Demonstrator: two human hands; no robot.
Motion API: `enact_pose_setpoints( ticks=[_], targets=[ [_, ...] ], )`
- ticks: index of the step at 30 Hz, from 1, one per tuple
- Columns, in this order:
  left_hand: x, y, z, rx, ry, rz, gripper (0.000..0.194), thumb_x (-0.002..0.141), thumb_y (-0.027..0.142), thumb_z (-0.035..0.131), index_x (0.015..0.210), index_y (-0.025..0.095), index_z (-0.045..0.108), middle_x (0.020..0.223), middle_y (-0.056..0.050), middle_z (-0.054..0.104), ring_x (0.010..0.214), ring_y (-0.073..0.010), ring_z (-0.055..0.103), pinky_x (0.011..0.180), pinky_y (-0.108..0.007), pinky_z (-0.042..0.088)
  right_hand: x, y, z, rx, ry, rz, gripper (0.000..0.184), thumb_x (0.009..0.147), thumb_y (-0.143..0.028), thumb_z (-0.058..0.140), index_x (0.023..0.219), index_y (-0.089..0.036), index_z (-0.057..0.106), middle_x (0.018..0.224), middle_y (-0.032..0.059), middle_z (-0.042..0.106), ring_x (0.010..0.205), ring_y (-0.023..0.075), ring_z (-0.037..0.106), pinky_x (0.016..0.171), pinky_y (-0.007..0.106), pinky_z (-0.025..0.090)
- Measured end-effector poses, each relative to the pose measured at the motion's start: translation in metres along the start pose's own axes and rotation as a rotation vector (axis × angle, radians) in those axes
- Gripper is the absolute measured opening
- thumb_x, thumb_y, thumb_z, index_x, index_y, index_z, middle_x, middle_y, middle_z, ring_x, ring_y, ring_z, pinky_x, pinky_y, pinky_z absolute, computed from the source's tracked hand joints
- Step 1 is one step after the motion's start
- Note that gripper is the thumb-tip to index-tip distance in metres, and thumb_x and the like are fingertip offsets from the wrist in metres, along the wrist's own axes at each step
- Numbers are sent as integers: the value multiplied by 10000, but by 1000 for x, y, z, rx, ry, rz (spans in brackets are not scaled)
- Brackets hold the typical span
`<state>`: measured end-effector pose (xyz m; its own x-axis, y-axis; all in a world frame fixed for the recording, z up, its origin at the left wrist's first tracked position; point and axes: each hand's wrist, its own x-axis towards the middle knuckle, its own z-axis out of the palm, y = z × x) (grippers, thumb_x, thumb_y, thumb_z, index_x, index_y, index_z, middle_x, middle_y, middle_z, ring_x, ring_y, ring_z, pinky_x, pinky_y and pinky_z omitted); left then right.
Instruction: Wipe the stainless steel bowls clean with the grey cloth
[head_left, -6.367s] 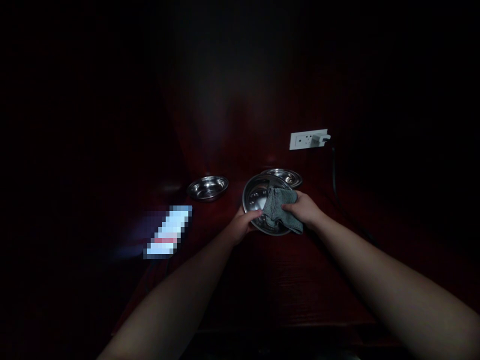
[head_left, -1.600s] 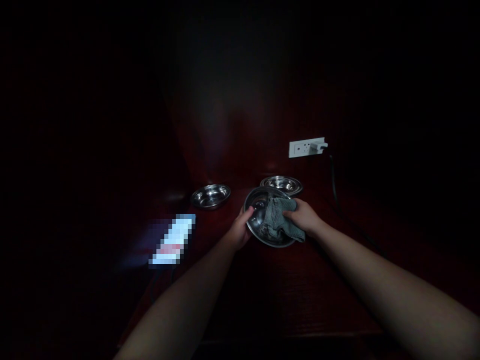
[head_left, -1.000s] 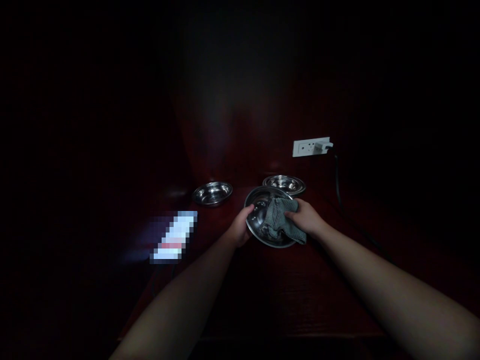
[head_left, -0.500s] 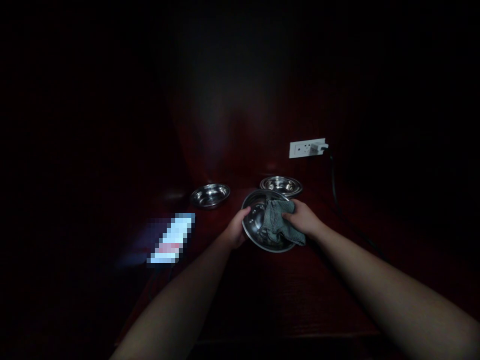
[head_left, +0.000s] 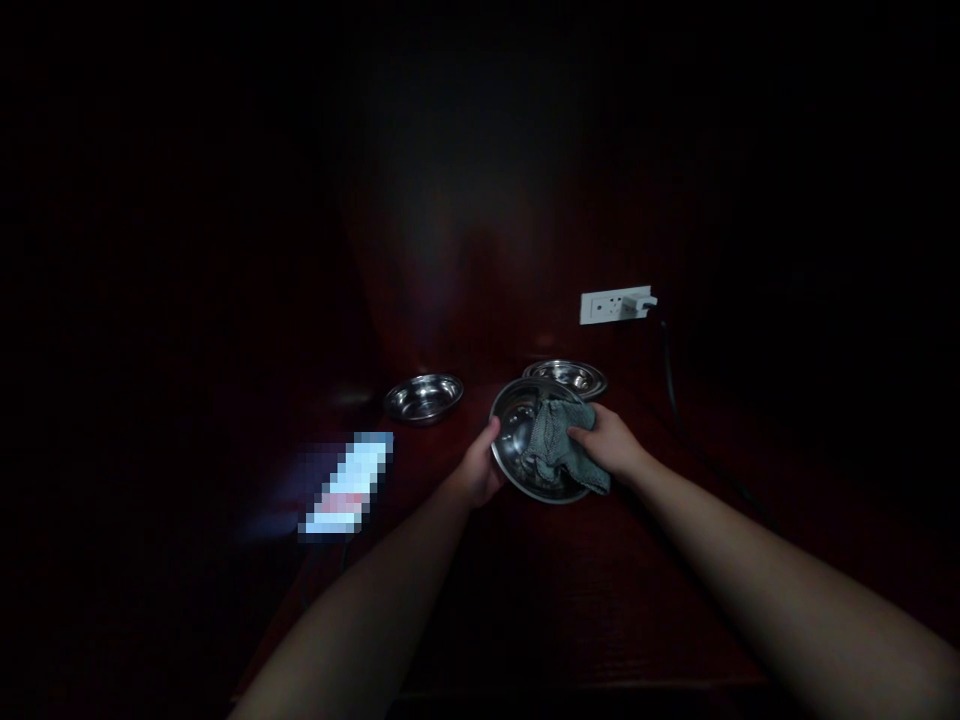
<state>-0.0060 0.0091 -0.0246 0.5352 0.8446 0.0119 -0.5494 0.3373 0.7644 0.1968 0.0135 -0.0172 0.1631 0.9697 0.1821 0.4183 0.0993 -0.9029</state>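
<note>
A shiny metal bowl (head_left: 513, 432) is held up, tilted with its inside toward me. My left hand (head_left: 482, 468) grips its left rim, thumb on the edge and fingers underneath. My right hand (head_left: 611, 440) is closed on a grey-green cloth (head_left: 559, 445), which lies against the bowl's inner right side and hangs over its rim. Part of the right fingers is hidden by the cloth. Behind the held bowl, a second piece of metal dishware (head_left: 566, 375) rests on the table, partly covered from view. Another metal bowl (head_left: 424, 400) sits to the left.
A lit, pixelated screen (head_left: 349, 485) lies on the left of the dark red table (head_left: 555, 610). On the back wall is a white socket (head_left: 611, 305) with a plug, and a black cable (head_left: 668, 370) runs down to the right. The surroundings are very dark.
The held bowl has turned slightly and shifted a little right with my left hand. The cloth stays pressed inside it. The whole view has moved slightly.
</note>
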Motion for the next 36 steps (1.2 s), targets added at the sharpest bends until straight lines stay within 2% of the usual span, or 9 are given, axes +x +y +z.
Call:
enact_pose_setpoints(
  ticks=[8,16,21,26,32,36],
  targets=[
    [-2,4,4,-4,60,-40,474,799,458,490,1096,107,603,1040,-128,669,1092,-283,556,986,-445,354,0,1,0,-12,-48,-26,273,695,-166,576,965,-149,538,944,83,655,794,158,633,709,253,498],
    [-1,3,-1,8,47,-46,512,794,494,477,1132,125,587,1069,-122,659,1116,-288,537,992,-450,342,-3,-4,-3,-88,-84,-6,258,701,-177,576,954,-146,539,930,80,653,779,155,622,700,249,487],
    [-2,3,0,27,78,-59,522,792,499,475,1137,123,585,1083,-120,654,1130,-289,526,1008,-445,324,-3,-5,-5,-76,-91,-15,258,684,-150,582,941,-155,556,905,58,660,762,139,618,686,222,478],
    [-2,3,3,34,25,-20,540,808,521,454,1168,135,565,1135,-123,629,1152,-288,508,1013,-443,316,-1,-4,-4,-55,-51,-34,267,682,-154,580,948,-157,562,887,54,665,740,142,621,682,237,482],
    [-5,5,2,-31,-80,-47,623,809,588,388,1259,167,483,1216,-136,575,1174,-304,484,977,-481,343,2,-4,-2,6,54,-6,275,697,-149,575,971,-153,557,913,65,664,772,144,630,710,246,487],
    [-5,3,0,-27,-107,-69,546,823,489,439,1239,140,499,1179,-143,597,1160,-295,498,985,-469,337,2,-1,1,22,75,-6,262,711,-166,557,972,-150,545,942,81,658,789,150,629,710,253,489]
  ],
)
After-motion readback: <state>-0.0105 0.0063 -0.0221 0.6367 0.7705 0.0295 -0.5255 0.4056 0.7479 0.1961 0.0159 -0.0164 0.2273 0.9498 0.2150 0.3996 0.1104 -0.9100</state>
